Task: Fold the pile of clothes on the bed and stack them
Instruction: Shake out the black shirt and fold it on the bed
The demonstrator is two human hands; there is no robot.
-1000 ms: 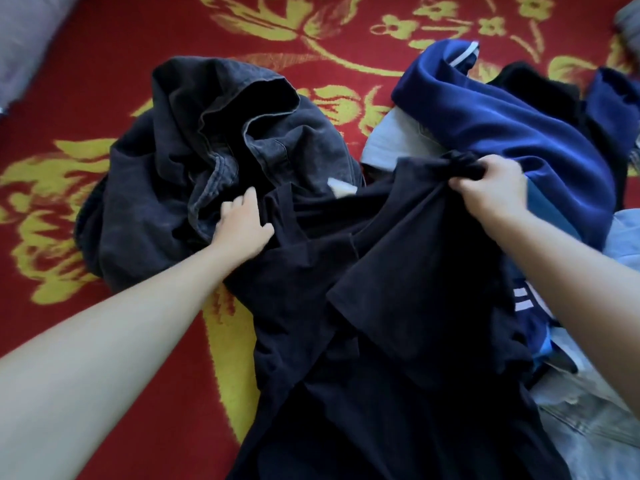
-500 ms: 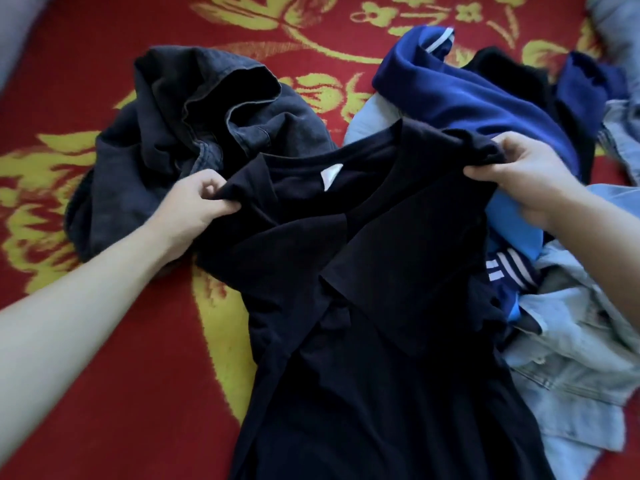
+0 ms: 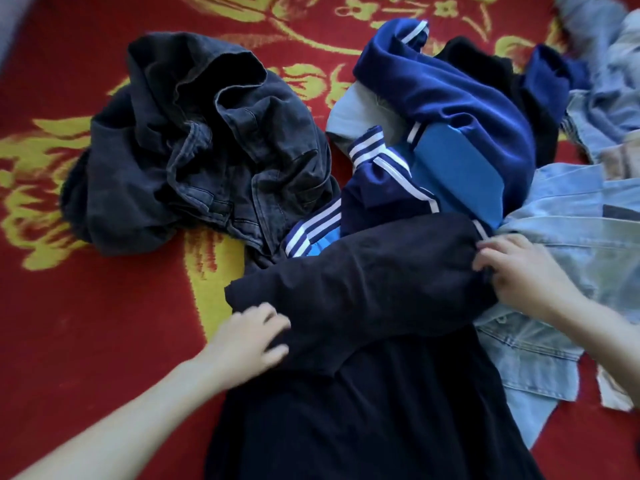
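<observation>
Holding a navy shirt (image 3: 363,403) at both ends of a fold, low centre of the frame. Its top part is turned down toward me as a thick band across the middle, and the body of it runs off the bottom edge. My right hand (image 3: 519,275) is at the right end of that band, fingers curled, with cloth pinched between them and the thumb. My left hand (image 3: 247,336) is at the left end, fingers spread over the cloth edge. It is blurred, and I cannot tell whether it pinches the cloth or only presses on it.

The rest of the pile lies above and to the right of the navy shirt. Dark grey jeans (image 3: 207,143) are crumpled in a heap, upper left of centre, their lower edge just beside the fold. A blue track jacket (image 3: 450,95) with white stripes and a lighter blue panel lies upper centre to right, its striped part touching the top of the fold. A pale grey garment (image 3: 360,112) is tucked under the jacket's left side. A black garment (image 3: 485,60) shows behind the jacket, near the top. A light denim shirt (image 3: 571,220) is spread at the right, partly under my right hand. More pale denim shows in the upper right corner, blurred.

All of it sits on a red bedcover (image 3: 86,323) with a yellow flower pattern, which fills the left side and top of the frame.
</observation>
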